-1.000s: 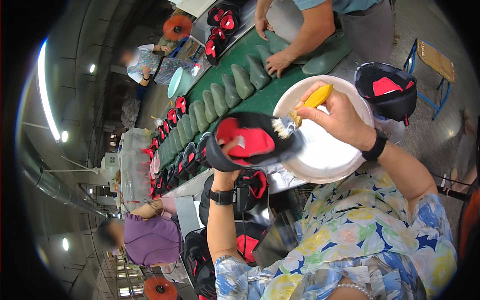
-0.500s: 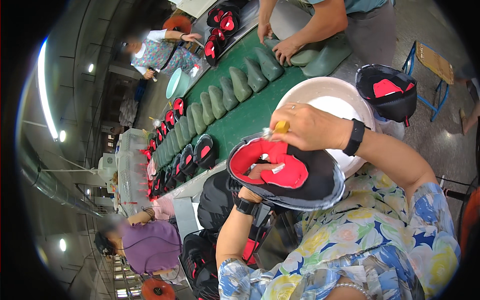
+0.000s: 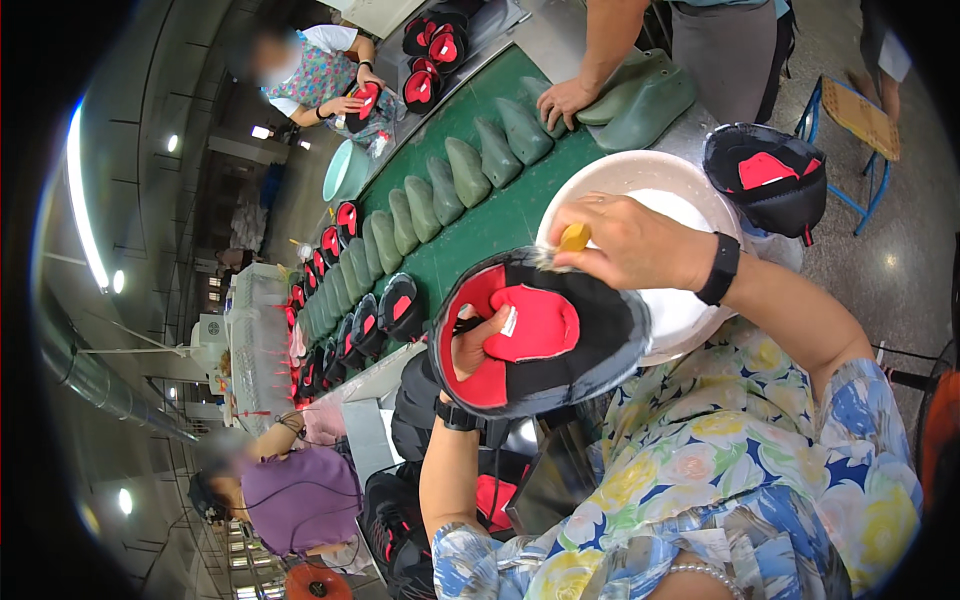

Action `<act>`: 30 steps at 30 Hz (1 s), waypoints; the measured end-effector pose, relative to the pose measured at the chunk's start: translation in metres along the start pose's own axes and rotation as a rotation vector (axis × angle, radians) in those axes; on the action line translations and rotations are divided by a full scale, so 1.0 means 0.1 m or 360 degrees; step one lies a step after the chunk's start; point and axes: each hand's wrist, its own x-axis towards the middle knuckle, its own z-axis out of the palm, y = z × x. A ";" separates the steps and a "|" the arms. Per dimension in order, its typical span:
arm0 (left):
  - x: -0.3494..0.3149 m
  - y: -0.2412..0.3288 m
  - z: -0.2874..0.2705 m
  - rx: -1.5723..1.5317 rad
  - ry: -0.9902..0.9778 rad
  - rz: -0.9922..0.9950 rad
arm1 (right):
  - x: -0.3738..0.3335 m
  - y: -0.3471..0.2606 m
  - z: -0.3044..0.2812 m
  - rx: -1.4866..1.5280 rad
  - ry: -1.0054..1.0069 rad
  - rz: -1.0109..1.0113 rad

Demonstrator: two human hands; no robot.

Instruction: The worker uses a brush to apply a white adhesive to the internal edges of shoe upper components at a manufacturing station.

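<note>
My left hand grips a black shoe upper with red lining, its thumb showing inside the opening and the other fingers hidden. A pale, whitish band runs along the upper's outer margin. Pinched in my right hand is a brush with a yellow handle. Its light bristles meet the upper's far edge. Just beyond my right hand stands a pale basin holding white liquid. Right of the basin rests another black upper with red inside.
Green shoe lasts stand in a row on the green conveyor belt, flanked by several uppers. A co-worker's hand touches the lasts opposite. Black uppers are piled by my left arm. A stool stands at right.
My left hand has turned the upper and shifted it left, with the brush still at its far edge. Across the belt, a person now holds an upper. The lasts slid slightly left.
</note>
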 end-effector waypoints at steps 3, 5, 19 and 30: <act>-0.03 0.01 0.05 -0.0149 0.0057 -0.0017 | -0.20 0.03 -0.13 -0.0073 -0.0256 0.0402; -0.06 -0.07 -0.06 -0.0035 0.0102 -0.0039 | -0.22 0.00 -0.23 -0.0148 -0.0369 0.0491; 0.21 -0.04 -0.08 0.0186 0.0338 0.0695 | -0.17 -0.40 0.11 0.0588 -0.0048 0.0621; 1.05 -1.28 -2.25 -0.0300 0.1091 0.0334 | -0.49 -0.12 -0.10 0.0252 0.0139 0.1157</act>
